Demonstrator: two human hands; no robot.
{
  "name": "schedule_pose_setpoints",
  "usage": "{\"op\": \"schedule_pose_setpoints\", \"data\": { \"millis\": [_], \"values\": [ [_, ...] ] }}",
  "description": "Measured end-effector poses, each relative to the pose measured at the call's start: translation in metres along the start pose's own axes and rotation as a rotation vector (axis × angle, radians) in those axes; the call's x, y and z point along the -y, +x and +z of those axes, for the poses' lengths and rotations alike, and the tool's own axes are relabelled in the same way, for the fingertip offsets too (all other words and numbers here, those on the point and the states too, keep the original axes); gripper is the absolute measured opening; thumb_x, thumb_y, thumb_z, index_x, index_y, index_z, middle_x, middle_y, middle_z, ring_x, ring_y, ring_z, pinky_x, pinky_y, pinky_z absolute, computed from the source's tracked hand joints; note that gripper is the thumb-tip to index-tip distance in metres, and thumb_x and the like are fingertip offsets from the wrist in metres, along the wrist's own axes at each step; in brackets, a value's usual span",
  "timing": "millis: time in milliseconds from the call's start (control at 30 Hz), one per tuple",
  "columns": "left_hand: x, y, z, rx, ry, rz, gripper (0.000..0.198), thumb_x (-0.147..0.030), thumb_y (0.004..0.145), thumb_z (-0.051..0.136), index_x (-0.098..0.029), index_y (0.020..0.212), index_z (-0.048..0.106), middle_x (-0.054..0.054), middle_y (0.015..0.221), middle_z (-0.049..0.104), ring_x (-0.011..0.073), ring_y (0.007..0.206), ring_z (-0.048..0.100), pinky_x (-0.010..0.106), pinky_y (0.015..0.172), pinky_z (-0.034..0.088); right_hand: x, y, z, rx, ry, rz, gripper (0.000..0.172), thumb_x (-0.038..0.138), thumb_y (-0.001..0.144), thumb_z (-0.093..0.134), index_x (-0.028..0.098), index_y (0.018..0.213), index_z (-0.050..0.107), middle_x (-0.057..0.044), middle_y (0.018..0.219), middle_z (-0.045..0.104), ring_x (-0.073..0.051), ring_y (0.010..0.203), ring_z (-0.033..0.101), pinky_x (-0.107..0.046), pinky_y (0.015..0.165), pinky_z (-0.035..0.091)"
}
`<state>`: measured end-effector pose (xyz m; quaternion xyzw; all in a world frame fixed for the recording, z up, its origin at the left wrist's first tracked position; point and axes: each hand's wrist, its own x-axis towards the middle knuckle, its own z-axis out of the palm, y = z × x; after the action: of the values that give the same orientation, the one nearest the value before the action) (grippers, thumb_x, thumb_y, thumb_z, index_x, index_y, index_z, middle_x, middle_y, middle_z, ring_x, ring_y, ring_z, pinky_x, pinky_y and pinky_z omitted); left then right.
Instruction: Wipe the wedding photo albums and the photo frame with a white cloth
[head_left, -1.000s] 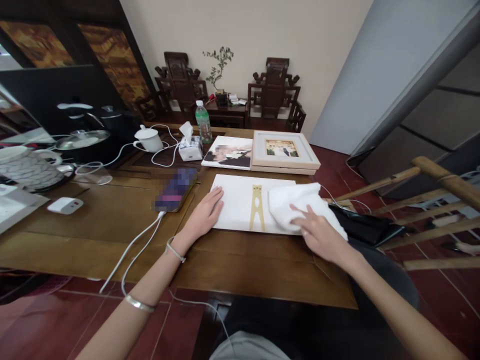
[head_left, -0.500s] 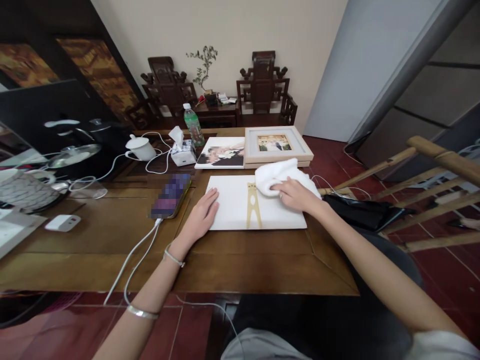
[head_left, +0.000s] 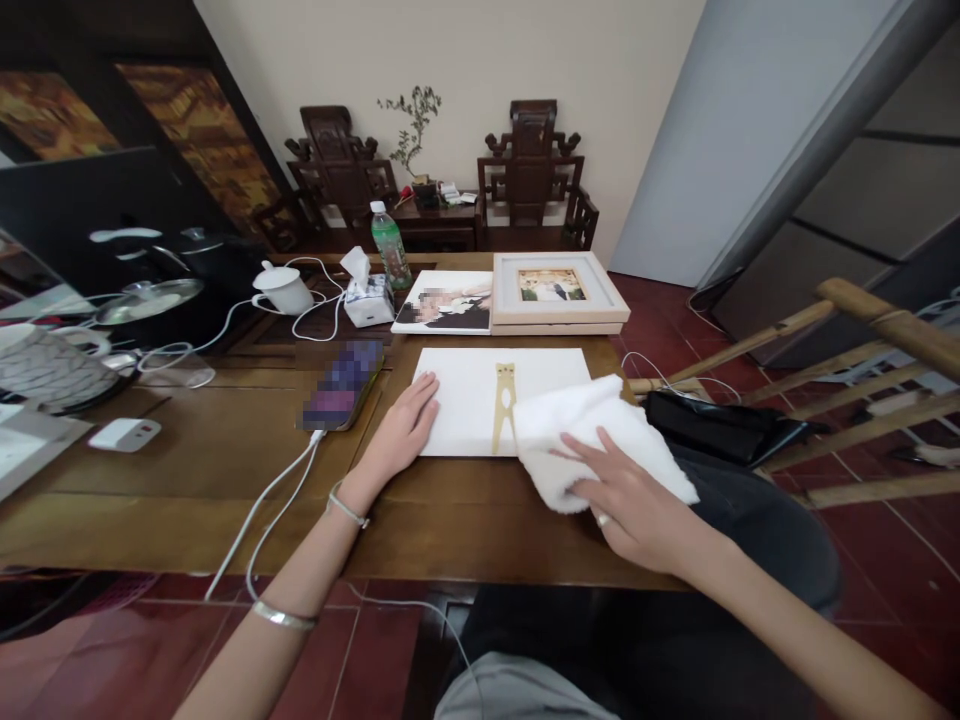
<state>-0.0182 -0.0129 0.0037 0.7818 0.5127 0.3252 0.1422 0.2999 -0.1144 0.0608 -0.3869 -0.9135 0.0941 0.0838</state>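
A white board with a gold strip [head_left: 472, 405] lies flat on the wooden table [head_left: 225, 450] in front of me. My left hand [head_left: 397, 432] rests flat on the board's left edge, fingers stretched out. My right hand [head_left: 626, 490] presses a white cloth [head_left: 592, 430] down over the board's near right corner, fingers spread on top of the cloth.
A phone [head_left: 341, 382] on a white cable lies left of the board. Behind it are a photo print [head_left: 444, 302], a framed picture [head_left: 555, 290], a tissue box [head_left: 366, 296], a green bottle [head_left: 390, 245] and a white cup [head_left: 281, 290]. A black pouch [head_left: 720, 425] sits at the right edge.
My right hand has swept the cloth from the board's far right corner back toward me to its near right corner. The left hand has stayed put.
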Motion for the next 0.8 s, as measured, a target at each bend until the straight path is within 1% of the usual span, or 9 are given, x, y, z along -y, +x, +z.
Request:
{"op": "schedule_pose_setpoints", "data": {
  "millis": [67, 167, 300, 400, 467, 533, 600, 667, 800],
  "values": [
    [-0.001, 0.000, 0.000, 0.005, 0.006, -0.002, 0.051, -0.043, 0.094, 0.035, -0.010, 0.128, 0.054, 0.016, 0.141, 0.047, 0.0250, 0.135, 0.038, 0.045, 0.114, 0.026, 0.006, -0.009, -0.003, 0.024, 0.020, 0.004, 0.041, 0.001, 0.065, 0.043, 0.018, 0.094, 0.067, -0.014, 0.139, 0.048, -0.027, 0.136, 0.032, -0.058, 0.112, 0.019],
    [0.000, 0.000, -0.001, 0.006, 0.010, 0.000, 0.052, -0.043, 0.094, 0.035, -0.007, 0.127, 0.054, 0.017, 0.140, 0.047, 0.0247, 0.135, 0.038, 0.043, 0.114, 0.026, -0.002, 0.000, -0.009, 0.013, 0.041, 0.024, 0.038, 0.003, 0.068, 0.042, 0.017, 0.094, 0.067, -0.016, 0.134, 0.053, -0.026, 0.131, 0.040, -0.055, 0.111, 0.022],
    [0.003, 0.000, 0.000, -0.002, 0.005, 0.004, 0.050, -0.043, 0.094, 0.035, -0.011, 0.128, 0.054, 0.014, 0.141, 0.047, 0.0241, 0.134, 0.039, 0.045, 0.114, 0.027, -0.037, 0.043, -0.014, -0.052, 0.032, 0.038, 0.041, 0.004, 0.073, 0.038, 0.014, 0.100, 0.067, -0.014, 0.115, 0.066, -0.026, 0.123, 0.050, -0.053, 0.108, 0.027],
    [0.005, -0.001, 0.000, -0.005, 0.003, 0.005, 0.049, -0.044, 0.094, 0.035, -0.013, 0.128, 0.054, 0.013, 0.141, 0.048, 0.0237, 0.134, 0.039, 0.046, 0.114, 0.027, -0.067, 0.082, -0.016, -0.112, -0.008, 0.082, 0.044, 0.005, 0.075, 0.037, 0.014, 0.104, 0.068, -0.009, 0.104, 0.071, -0.024, 0.101, 0.063, -0.046, 0.101, 0.035],
    [0.005, -0.001, 0.000, -0.003, 0.001, 0.003, 0.049, -0.044, 0.094, 0.035, -0.014, 0.128, 0.054, 0.012, 0.141, 0.047, 0.0235, 0.135, 0.038, 0.046, 0.114, 0.027, -0.081, 0.103, -0.016, -0.137, -0.028, 0.122, 0.045, 0.006, 0.076, 0.036, 0.016, 0.106, 0.068, -0.006, 0.101, 0.072, -0.022, 0.091, 0.064, -0.040, 0.095, 0.039],
    [0.005, -0.001, 0.000, 0.000, -0.001, 0.002, 0.049, -0.043, 0.094, 0.036, -0.014, 0.128, 0.054, 0.013, 0.141, 0.048, 0.0234, 0.135, 0.038, 0.045, 0.114, 0.027, -0.088, 0.115, -0.015, -0.155, -0.045, 0.149, 0.045, 0.007, 0.077, 0.035, 0.017, 0.105, 0.069, -0.006, 0.101, 0.072, -0.022, 0.090, 0.063, -0.038, 0.092, 0.040],
    [0.004, 0.000, -0.001, 0.002, -0.002, 0.000, 0.049, -0.043, 0.094, 0.036, -0.013, 0.128, 0.054, 0.013, 0.140, 0.048, 0.0236, 0.135, 0.038, 0.045, 0.114, 0.027, -0.086, 0.116, -0.013, -0.167, -0.067, 0.148, 0.045, 0.006, 0.077, 0.035, 0.016, 0.106, 0.068, -0.008, 0.105, 0.071, -0.024, 0.098, 0.061, -0.040, 0.095, 0.038],
    [0.004, 0.000, -0.001, 0.003, -0.001, -0.001, 0.049, -0.043, 0.094, 0.036, -0.012, 0.128, 0.054, 0.014, 0.140, 0.048, 0.0238, 0.135, 0.038, 0.045, 0.114, 0.027, -0.077, 0.105, -0.009, -0.162, -0.086, 0.129, 0.045, 0.006, 0.075, 0.036, 0.014, 0.107, 0.067, -0.011, 0.113, 0.067, -0.026, 0.111, 0.056, -0.046, 0.099, 0.034],
    [0.003, 0.000, 0.000, 0.002, 0.003, 0.008, 0.050, -0.042, 0.094, 0.036, -0.010, 0.128, 0.053, 0.015, 0.140, 0.047, 0.0236, 0.135, 0.038, 0.044, 0.114, 0.027, -0.040, 0.058, -0.001, -0.106, -0.057, 0.089, 0.041, 0.007, 0.074, 0.041, 0.012, 0.106, 0.066, -0.018, 0.130, 0.056, -0.029, 0.126, 0.046, -0.056, 0.108, 0.024]
  ]
}}
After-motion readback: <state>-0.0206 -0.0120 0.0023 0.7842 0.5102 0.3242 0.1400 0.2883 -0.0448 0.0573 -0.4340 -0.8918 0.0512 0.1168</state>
